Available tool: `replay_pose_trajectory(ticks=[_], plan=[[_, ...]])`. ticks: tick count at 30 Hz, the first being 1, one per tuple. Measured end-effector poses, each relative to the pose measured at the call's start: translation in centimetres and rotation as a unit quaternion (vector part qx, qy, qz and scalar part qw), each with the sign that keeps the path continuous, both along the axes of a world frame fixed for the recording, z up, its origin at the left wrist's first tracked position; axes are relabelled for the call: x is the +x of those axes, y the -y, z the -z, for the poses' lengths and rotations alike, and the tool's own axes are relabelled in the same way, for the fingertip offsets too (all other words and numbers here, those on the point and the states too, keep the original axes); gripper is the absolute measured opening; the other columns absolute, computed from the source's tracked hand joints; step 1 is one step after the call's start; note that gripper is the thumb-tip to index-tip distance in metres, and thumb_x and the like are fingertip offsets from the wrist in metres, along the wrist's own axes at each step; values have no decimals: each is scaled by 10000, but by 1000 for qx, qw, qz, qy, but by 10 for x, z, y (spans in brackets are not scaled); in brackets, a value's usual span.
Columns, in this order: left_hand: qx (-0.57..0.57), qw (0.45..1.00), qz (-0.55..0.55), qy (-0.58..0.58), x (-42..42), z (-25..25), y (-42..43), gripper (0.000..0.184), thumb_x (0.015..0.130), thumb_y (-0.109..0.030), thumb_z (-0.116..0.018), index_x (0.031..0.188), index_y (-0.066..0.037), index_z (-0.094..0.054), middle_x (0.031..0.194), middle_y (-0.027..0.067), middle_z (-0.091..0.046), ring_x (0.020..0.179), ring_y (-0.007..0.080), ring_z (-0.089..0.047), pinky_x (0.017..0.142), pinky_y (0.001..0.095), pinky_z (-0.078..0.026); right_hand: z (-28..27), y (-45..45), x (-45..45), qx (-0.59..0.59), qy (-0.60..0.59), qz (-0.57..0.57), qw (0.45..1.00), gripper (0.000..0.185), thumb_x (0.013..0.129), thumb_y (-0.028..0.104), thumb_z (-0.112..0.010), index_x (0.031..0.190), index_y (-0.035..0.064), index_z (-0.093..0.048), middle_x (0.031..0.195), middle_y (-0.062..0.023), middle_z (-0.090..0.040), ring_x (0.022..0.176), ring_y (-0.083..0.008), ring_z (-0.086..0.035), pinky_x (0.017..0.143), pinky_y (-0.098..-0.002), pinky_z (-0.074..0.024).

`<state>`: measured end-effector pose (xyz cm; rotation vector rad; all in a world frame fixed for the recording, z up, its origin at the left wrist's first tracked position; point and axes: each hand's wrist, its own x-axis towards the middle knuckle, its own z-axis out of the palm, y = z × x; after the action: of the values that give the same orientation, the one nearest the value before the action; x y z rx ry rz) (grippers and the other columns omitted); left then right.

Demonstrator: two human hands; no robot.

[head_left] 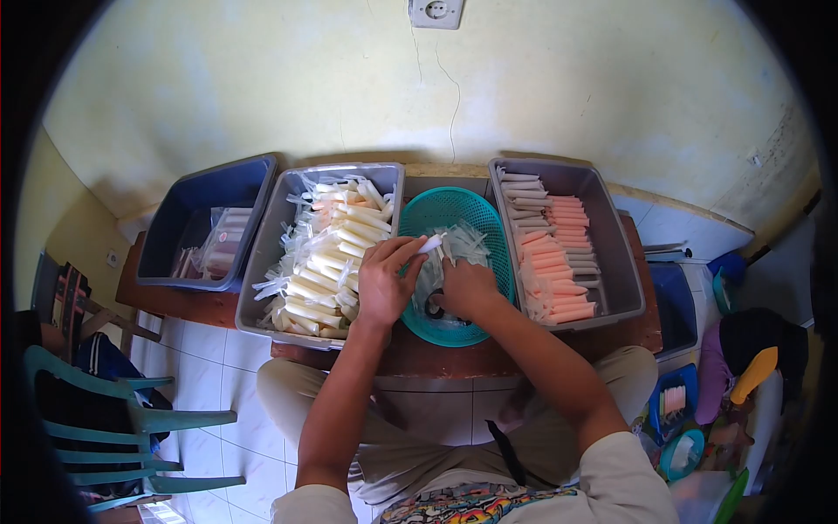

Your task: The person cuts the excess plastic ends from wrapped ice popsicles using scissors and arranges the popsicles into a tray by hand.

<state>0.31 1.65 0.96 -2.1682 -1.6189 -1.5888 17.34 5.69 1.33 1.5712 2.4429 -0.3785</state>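
Note:
Above the left rim of a green perforated basket (417,330), my left hand (384,278) pinches a white ice pop (430,244) in a plastic tube, its end pointing up and right. My right hand (470,288) is lowered inside the basket, fingers curled; what they grip, if anything, is hidden. Clear plastic scraps (467,243) lie in the basket around that hand. A small dark round thing (434,306) shows under its wrist side. To the left, a grey tub (399,188) is heaped with cream-coloured ice pops (327,279) with loose plastic ends.
A grey tub (621,284) at right holds rows of pink ice pops (546,266) and greyish ones (524,196). Far left, a blue tub (188,196) contains bagged packs (225,244). All stand on a brown bench (428,360) against the wall. A green chair (113,428) is at lower left.

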Motion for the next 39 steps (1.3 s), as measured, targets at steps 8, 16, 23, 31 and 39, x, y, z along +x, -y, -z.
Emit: replay_pose_trajectory(ticks=[8, 16, 23, 31, 39], plan=[[-30, 998, 9, 57, 7, -10, 0, 382, 834, -30, -864, 1206, -76, -789, 1101, 111, -787, 1021, 294, -745, 932, 402, -569, -42, 21, 55, 87, -241, -60, 965, 665, 952, 417, -754, 1451, 16, -577, 1142, -225, -727, 1041, -412, -731, 885, -506, -589], [-183, 917, 172, 311, 56, -36, -1, 337, 961, -15, -794, 1293, -14, -734, 1155, 82, -781, 1058, 146, -726, 938, 307, -574, -56, 26, 107, 55, -420, -64, 904, 537, 1003, 347, -717, 1434, 48, -600, 1114, -180, -735, 969, -347, -740, 867, -470, -559], [-162, 876, 256, 375, 133, -54, -20, 332, 979, -21, -774, 1299, -8, -687, 1142, 83, -765, 998, 128, -709, 863, 300, -593, -64, 21, 146, 136, -510, -28, 849, 443, 994, 291, -731, 1340, 28, -650, 1078, -184, -736, 945, -335, -737, 859, -450, -556], [-185, 832, 332, 404, 194, -53, -41, 318, 987, -10, -764, 1274, 13, -630, 1195, 137, -752, 1119, 174, -714, 996, 332, -572, -73, 10, 207, 231, -468, 28, 853, 353, 958, 246, -774, 1230, 29, -711, 1053, -164, -742, 983, -356, -721, 858, -451, -555], [-210, 851, 309, 368, 227, -41, -61, 257, 995, -48, -773, 1226, 17, -684, 1079, 84, -761, 1015, 137, -734, 871, 267, -584, -63, -8, 262, 335, -395, 35, 855, 289, 904, 198, -815, 1165, 96, -747, 1050, -129, -755, 968, -354, -708, 864, -472, -549]])
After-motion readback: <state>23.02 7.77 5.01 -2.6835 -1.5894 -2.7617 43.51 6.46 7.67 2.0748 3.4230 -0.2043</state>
